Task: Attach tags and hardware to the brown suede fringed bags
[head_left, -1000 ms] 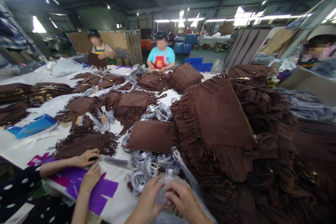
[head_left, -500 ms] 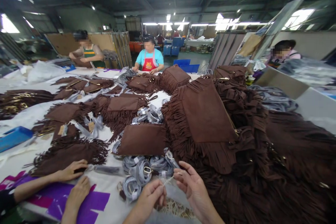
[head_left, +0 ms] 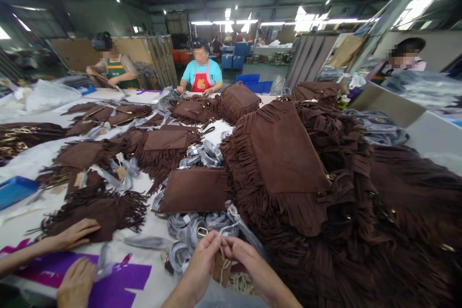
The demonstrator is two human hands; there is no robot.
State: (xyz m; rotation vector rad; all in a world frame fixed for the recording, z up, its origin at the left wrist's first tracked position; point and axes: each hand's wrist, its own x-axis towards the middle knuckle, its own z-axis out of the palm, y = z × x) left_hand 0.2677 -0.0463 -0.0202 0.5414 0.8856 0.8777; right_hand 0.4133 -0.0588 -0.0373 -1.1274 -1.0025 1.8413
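Note:
My left hand (head_left: 205, 256) and my right hand (head_left: 242, 256) meet at the front, fingertips pinched together on a thin cream string (head_left: 224, 265). A brown hang tag (head_left: 218, 273) hangs below my fingers, partly covered by them. Just beyond my hands lie coiled straps in clear plastic (head_left: 195, 237), one showing a gold ring (head_left: 202, 232). More cream strings (head_left: 241, 284) lie in a bunch under my right hand. Behind the coils is a flat brown bag (head_left: 195, 190).
Fringed brown bags (head_left: 288, 154) are heaped high on the right. At left, a co-worker's hands (head_left: 76, 274) rest near a purple sheet (head_left: 122, 281). A blue tray (head_left: 16, 191) sits at the left edge. Other people work across the table.
My hands have come together on the string, and the brown tag now shows below them. The co-worker's hands at left have moved further left, off the plastic-wrapped strap.

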